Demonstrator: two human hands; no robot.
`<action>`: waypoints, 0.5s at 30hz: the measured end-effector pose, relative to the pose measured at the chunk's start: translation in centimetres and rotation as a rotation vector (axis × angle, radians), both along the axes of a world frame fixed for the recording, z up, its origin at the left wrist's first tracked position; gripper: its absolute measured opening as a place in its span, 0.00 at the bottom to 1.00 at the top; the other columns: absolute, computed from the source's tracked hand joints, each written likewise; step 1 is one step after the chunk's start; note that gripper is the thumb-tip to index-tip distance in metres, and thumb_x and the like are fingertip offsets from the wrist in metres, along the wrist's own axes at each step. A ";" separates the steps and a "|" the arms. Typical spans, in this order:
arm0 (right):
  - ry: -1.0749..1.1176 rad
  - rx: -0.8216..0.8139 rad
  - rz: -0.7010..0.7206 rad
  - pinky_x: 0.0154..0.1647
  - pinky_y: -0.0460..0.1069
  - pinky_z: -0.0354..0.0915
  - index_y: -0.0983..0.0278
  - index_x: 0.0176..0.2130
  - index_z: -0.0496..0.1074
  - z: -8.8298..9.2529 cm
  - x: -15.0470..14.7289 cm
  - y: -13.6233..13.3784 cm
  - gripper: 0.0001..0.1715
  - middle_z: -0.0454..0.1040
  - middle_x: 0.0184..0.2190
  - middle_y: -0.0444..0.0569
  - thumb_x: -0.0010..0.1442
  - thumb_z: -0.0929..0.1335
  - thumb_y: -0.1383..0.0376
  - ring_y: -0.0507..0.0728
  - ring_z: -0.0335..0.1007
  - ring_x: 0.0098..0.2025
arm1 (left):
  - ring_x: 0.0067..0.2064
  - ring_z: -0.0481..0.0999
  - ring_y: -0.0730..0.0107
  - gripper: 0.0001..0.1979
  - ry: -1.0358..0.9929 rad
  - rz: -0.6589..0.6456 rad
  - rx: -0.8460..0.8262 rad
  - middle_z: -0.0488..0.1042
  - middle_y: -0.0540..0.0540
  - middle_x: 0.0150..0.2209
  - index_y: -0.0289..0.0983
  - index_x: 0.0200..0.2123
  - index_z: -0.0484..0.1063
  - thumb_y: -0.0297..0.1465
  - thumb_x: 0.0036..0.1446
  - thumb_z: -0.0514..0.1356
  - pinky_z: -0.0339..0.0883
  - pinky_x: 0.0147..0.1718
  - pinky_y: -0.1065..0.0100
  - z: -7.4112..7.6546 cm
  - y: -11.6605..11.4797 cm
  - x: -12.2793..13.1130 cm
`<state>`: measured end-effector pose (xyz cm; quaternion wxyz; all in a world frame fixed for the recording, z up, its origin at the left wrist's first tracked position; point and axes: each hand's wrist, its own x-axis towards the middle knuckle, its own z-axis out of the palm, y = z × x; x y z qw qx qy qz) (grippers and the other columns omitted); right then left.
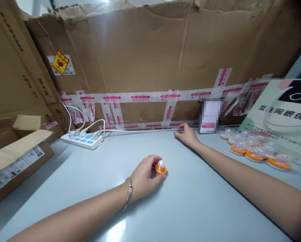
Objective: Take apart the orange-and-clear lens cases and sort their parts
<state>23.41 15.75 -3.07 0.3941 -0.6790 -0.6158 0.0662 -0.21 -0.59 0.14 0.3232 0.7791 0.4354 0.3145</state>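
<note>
My left hand [146, 176] is closed around a small round orange base [161, 169] that rests on the table. A white piece [161, 163] stands up from the middle of this base. Farther off, near the cardboard at the back, my right hand [187, 135] pinches a small clear plastic piece [176, 129]. Much of that piece is hidden by the fingers, so its exact kind does not show. At the right stand several orange-based items with clear tops [256, 151], grouped close together.
A white power strip [82, 139] with plugged-in cables lies at the back left. An open cardboard box [22, 161] occupies the left edge. Upright behind my right hand is a phone [211, 116], its screen blurred. A printed bag [284, 124] leans at the right.
</note>
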 end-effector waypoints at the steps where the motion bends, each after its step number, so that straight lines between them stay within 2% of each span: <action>1: -0.007 -0.006 -0.016 0.37 0.51 0.59 0.63 0.38 0.62 -0.1 0.0 0.0 0.19 0.72 0.34 0.51 0.45 0.67 0.60 0.58 0.65 0.34 | 0.44 0.69 0.62 0.16 -0.001 -0.002 -0.005 0.70 0.42 0.42 0.37 0.43 0.63 0.28 0.49 0.58 0.65 0.42 0.63 0.0 0.0 0.0; 4: -0.009 -0.021 -0.041 0.38 0.53 0.58 0.63 0.38 0.62 -0.2 -0.1 -0.2 0.19 0.71 0.34 0.51 0.45 0.67 0.60 0.59 0.64 0.36 | 0.44 0.69 0.62 0.17 0.008 -0.002 -0.012 0.70 0.41 0.43 0.36 0.44 0.62 0.28 0.49 0.59 0.64 0.43 0.62 -0.1 0.0 -0.1; 6: -0.005 -0.021 -0.053 0.40 0.53 0.58 0.64 0.41 0.61 -0.1 -0.2 -0.4 0.24 0.71 0.36 0.52 0.45 0.68 0.58 0.61 0.64 0.39 | 0.43 0.69 0.62 0.17 0.008 -0.002 -0.012 0.70 0.41 0.42 0.36 0.44 0.61 0.28 0.48 0.59 0.65 0.42 0.62 -0.1 0.0 -0.1; 9: 0.036 0.080 -0.106 0.45 0.55 0.55 0.66 0.46 0.57 0.5 -0.5 -1.1 0.31 0.69 0.41 0.56 0.46 0.67 0.54 0.63 0.60 0.45 | 0.40 0.71 0.66 0.15 -0.040 -0.006 -0.036 0.71 0.44 0.39 0.37 0.41 0.62 0.28 0.48 0.59 0.66 0.41 0.64 0.0 0.0 0.0; 12: 0.119 0.253 -0.099 0.47 0.55 0.54 0.64 0.44 0.59 1.6 -1.2 -2.1 0.24 0.66 0.45 0.56 0.50 0.64 0.56 0.61 0.59 0.47 | 0.37 0.71 0.70 0.10 -0.103 -0.010 -0.081 0.71 0.46 0.37 0.37 0.36 0.63 0.28 0.49 0.59 0.66 0.39 0.66 0.3 0.0 0.2; 15: 0.203 0.344 0.046 0.46 0.53 0.55 0.63 0.41 0.61 2.9 -2.4 -4.0 0.16 0.67 0.42 0.53 0.53 0.63 0.58 0.59 0.60 0.46 | 0.37 0.71 0.70 0.09 -0.144 0.004 -0.097 0.71 0.47 0.36 0.37 0.36 0.64 0.30 0.50 0.60 0.66 0.40 0.66 0.5 -0.1 0.4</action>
